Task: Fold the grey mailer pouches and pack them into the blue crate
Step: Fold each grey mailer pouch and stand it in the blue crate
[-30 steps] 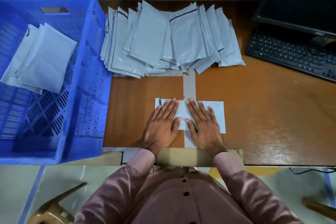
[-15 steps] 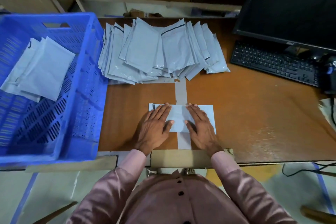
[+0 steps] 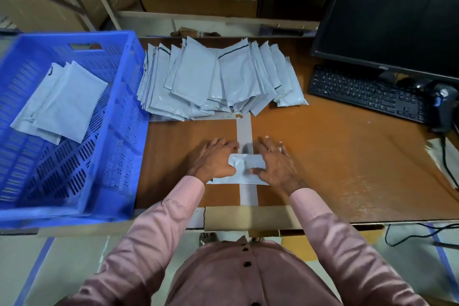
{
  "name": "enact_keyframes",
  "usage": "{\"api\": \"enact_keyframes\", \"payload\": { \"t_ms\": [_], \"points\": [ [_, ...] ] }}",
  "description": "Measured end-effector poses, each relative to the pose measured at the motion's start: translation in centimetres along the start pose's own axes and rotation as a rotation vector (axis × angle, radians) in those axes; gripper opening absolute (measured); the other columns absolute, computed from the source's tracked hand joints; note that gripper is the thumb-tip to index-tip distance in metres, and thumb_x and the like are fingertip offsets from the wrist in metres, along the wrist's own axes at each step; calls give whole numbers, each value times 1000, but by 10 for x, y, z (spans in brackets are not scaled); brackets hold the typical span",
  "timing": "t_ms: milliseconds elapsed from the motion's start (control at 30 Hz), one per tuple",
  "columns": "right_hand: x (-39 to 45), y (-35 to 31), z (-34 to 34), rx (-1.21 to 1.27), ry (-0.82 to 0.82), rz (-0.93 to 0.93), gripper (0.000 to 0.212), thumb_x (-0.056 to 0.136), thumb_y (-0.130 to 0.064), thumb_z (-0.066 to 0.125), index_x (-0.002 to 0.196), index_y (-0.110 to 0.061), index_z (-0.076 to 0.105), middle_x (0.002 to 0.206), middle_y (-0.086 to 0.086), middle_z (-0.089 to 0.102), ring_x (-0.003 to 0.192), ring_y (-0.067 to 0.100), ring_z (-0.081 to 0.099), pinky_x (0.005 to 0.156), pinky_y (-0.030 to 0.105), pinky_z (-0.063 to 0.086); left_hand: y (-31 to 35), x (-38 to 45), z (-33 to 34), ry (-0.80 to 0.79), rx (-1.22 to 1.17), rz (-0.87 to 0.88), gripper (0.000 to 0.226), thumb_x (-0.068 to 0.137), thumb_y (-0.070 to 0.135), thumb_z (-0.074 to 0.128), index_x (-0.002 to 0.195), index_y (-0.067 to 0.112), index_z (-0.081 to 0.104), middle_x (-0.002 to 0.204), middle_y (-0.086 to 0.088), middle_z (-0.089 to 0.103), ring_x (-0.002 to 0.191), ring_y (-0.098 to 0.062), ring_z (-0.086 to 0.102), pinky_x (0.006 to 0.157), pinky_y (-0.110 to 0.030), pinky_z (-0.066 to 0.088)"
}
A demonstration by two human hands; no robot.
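One pouch (image 3: 244, 169) lay on the desk (image 3: 335, 156) near its front edge, over a tape strip (image 3: 244, 129), and was gripped at its ends by the left hand (image 3: 213, 159) and right hand (image 3: 273, 161), fingers curled over it. The fold would best be made with edges matched and the crease pressed flat before lifting. Two folded pouches (image 3: 62, 102) were counted in the one crate (image 3: 124, 131); the fanned pile (image 3: 218, 79) overlapped too much to be counted.
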State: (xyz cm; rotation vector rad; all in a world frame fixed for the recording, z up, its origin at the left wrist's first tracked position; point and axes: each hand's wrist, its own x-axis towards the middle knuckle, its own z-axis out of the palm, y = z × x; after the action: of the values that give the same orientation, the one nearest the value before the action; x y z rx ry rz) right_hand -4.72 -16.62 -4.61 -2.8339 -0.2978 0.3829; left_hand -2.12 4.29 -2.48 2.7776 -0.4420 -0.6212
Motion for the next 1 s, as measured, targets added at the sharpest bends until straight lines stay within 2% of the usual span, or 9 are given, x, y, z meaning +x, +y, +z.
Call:
{"api": "enact_keyframes", "payload": {
  "t_ms": [67, 167, 233, 333, 467, 533, 700, 867, 1000],
  "points": [
    [2, -4, -9, 21, -21, 16, 66, 84, -46, 79, 142, -30, 52, 153, -1, 42, 145, 26, 39, 124, 46, 22, 0, 1, -6, 15, 33, 30, 55, 73, 21, 72, 126, 31, 59, 128, 1, 52, 129, -23, 41, 109, -45, 38],
    [1, -9, -27, 46, 23, 27, 46, 82, -35, 84, 122, -27, 64, 133, -4, 51, 115, 28, 58, 94, 40, 51, 0, -2, -15, 76, 46, 70, 37, 69, 19, 72, 103, 30, 61, 113, 4, 55, 117, -20, 47, 102, -38, 41],
    [2, -12, -41, 12, 68, 15, 34, 85, -30, 82, 114, -27, 65, 123, -3, 53, 103, 28, 63, 79, 34, 48, 2, -4, -23, 173, 28, 89, 33, 66, 16, 69, 92, 31, 56, 99, 8, 60, 104, -18, 55, 90, -31, 41],
    [3, -13, -53, -103, 203, -13, 17, 86, -22, 74, 97, -28, 63, 104, -6, 58, 93, 24, 63, 75, 31, 41, 4, -6, -33, 351, 67, 137, 32, 70, 17, 70, 94, 32, 56, 94, 7, 64, 96, -18, 60, 84, -30, 42],
    [-1, -12, -46, -213, 398, -24, 30, 67, -6, 77, 86, -24, 63, 86, -4, 65, 82, 25, 64, 71, 35, 45, 6, -10, -26, 566, 205, 248, 45, 63, 7, 75, 102, 26, 64, 98, 5, 69, 100, -21, 60, 92, -34, 43],
    [-8, -12, -36, -185, 446, -35, 36, 60, 1, 76, 87, -20, 65, 85, 0, 66, 79, 29, 65, 70, 37, 48, 2, -14, -13, 563, 227, 242, 49, 61, 3, 74, 105, 23, 67, 95, 3, 68, 98, -24, 60, 92, -37, 44],
    [-31, 1, 7, -76, 202, -59, 26, 77, -35, 68, 102, -28, 64, 102, -9, 64, 99, 21, 63, 90, 39, 46, -17, -30, 26, 364, 75, 160, 38, 69, 34, 67, 107, 32, 64, 102, 10, 61, 110, -17, 53, 89, -36, 46],
    [-24, 13, 27, 76, 336, -55, 38, 103, -49, 45, 126, -25, 62, 130, -2, 61, 123, 20, 57, 106, 46, 44, -17, -23, 39, 508, -58, 146, 34, 98, 36, 54, 129, 24, 64, 130, 3, 60, 131, -17, 47, 99, -36, 49],
    [-1, 11, 34, 83, 303, -19, 54, 109, -48, 28, 158, -26, 35, 165, 1, 35, 156, 23, 24, 123, 50, 25, -11, -1, 48, 388, 21, 67, 55, 110, 43, 32, 161, 24, 32, 169, 6, 27, 158, -17, 18, 125, -41, 20]
  ]
}}
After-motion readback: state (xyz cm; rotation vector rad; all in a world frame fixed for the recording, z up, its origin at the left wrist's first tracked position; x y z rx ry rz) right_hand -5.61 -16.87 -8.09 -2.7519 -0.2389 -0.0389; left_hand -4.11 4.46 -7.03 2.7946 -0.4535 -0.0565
